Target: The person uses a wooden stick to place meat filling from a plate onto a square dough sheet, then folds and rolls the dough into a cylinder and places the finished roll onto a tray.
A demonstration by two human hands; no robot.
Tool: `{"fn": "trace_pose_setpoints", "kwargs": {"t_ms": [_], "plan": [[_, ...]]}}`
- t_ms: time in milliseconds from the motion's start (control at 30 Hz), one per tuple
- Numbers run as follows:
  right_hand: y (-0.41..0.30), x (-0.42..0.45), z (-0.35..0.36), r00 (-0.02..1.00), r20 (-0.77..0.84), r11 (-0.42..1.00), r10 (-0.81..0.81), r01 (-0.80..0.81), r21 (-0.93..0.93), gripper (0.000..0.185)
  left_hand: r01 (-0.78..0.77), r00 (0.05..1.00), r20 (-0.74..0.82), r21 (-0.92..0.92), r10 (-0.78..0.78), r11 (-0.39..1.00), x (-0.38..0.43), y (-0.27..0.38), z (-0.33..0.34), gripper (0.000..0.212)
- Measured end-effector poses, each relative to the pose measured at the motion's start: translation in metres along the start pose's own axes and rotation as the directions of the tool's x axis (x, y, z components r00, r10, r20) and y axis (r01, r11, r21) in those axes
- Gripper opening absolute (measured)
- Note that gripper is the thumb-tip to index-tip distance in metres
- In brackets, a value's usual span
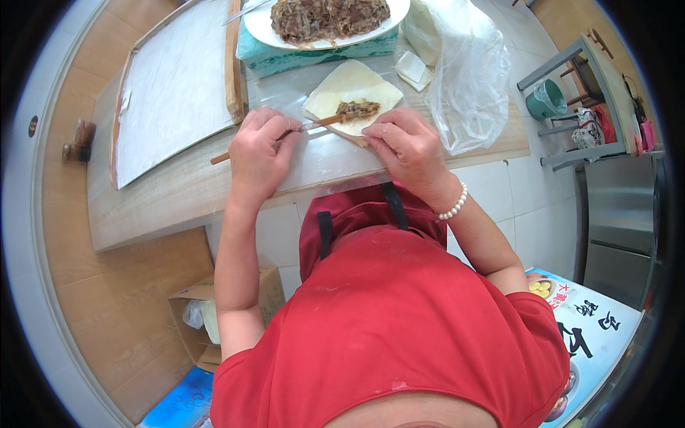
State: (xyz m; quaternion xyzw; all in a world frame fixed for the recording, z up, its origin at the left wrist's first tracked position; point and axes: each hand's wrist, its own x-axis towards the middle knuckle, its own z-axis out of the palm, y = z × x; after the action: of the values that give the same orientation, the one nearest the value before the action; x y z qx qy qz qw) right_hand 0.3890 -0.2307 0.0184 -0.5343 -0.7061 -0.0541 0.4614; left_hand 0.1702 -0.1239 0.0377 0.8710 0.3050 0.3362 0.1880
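Observation:
My left hand is closed around a thin wooden stick, whose back end sticks out to the left of the palm. The stick's tip touches a small heap of brown, shredded filling. That filling lies on the top sheet of a short pile of pale, square dough wrappers. My right hand pinches the near right edge of a wrapper between thumb and fingers. Above the wrappers, an oval white plate holds a large mound of the same filling. Part of the stick is hidden behind my left fingers.
The plate rests on a teal package. A wood-framed tray with a white lining lies at left. To the right, a clear plastic bag hangs over the table's edge, beside a folded pale sheet. A cardboard box stands below.

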Motion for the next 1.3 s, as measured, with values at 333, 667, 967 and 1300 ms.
{"fn": "trace_pose_setpoints", "kwargs": {"t_ms": [333, 667, 967, 1300], "plan": [[0.0, 0.0, -0.001, 1.0, -0.006, 1.0, 0.008, -0.008, 0.004, 0.01, 0.186, 0.982, 0.042, -0.336, -0.183, 0.923, 0.034, 0.011, -0.014, 0.01], [0.002, 0.005, -0.002, 1.0, -0.013, 1.0, 0.005, -0.005, -0.009, 0.011, -0.184, 0.864, -0.338, 0.479, 0.373, 0.858, 0.08, 0.009, -0.016, 0.011], [0.0, 0.002, -0.002, 1.0, -0.006, 1.0, 0.019, -0.019, -0.014, 0.01, -0.059, 0.997, -0.053, -0.09, 0.054, 0.994, 0.009, -0.003, 0.008, 0.012], [0.001, 0.001, -0.002, 1.0, -0.01, 0.999, 0.011, -0.012, -0.034, 0.011, -0.148, 0.987, 0.076, 0.117, 0.139, 0.982, 0.006, 0.015, -0.002, 0.008]]}}
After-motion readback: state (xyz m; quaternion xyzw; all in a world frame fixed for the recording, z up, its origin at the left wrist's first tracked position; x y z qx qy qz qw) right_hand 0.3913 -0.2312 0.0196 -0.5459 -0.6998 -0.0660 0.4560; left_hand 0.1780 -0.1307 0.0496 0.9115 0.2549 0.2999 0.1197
